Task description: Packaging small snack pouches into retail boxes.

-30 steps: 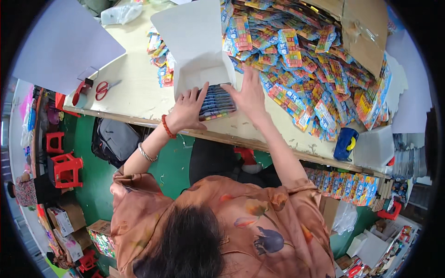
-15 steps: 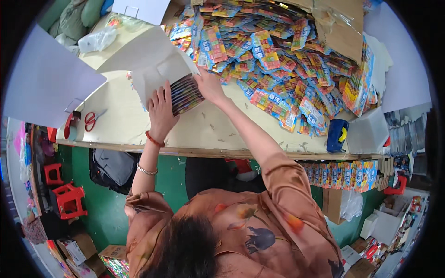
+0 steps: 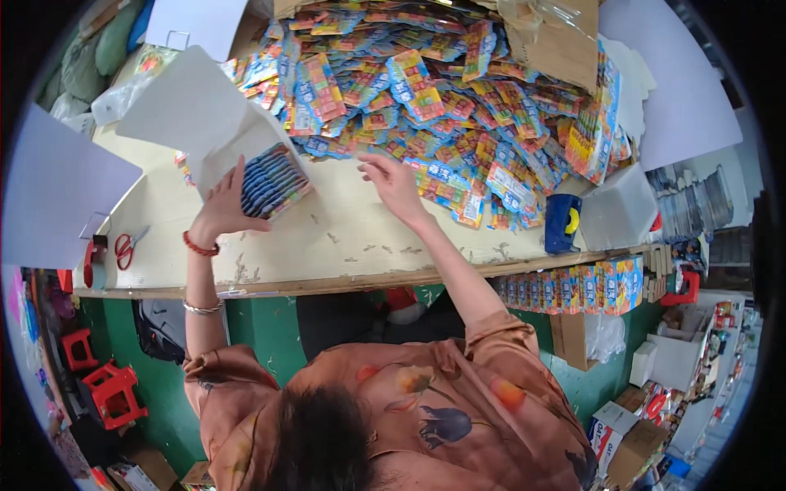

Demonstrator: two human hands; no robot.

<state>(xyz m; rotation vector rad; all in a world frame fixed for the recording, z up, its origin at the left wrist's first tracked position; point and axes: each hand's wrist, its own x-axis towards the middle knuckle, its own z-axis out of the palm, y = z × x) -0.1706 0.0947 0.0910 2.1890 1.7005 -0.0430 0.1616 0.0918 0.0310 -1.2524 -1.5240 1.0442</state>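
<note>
A white cardboard box (image 3: 184,98) stands with its lid raised on the left part of the table. Inside it a row of flat blister packs (image 3: 277,182) stands on edge, blue edges upward. My left hand (image 3: 223,206) grips the near left corner of this box, fingers along its side and thumb across the front. Between the box and a big heap of colourful blister packs (image 3: 417,82), my right hand (image 3: 393,186) hovers over the table. Its fingers are loosely bent and apart, with nothing seen in them. The heap spills out from under a brown carton (image 3: 553,45).
Red-handled scissors (image 3: 124,251) lie at the table's left, beside a red tape dispenser (image 3: 95,260). To the right sit a blue tape dispenser (image 3: 563,222) and a translucent plastic bin (image 3: 618,209). Filled display boxes (image 3: 573,288) line up below the table's right edge.
My right hand has left the box and moved right toward the heap. The view has shifted, and the box now shows more of its packs. My left hand stays at the box.
</note>
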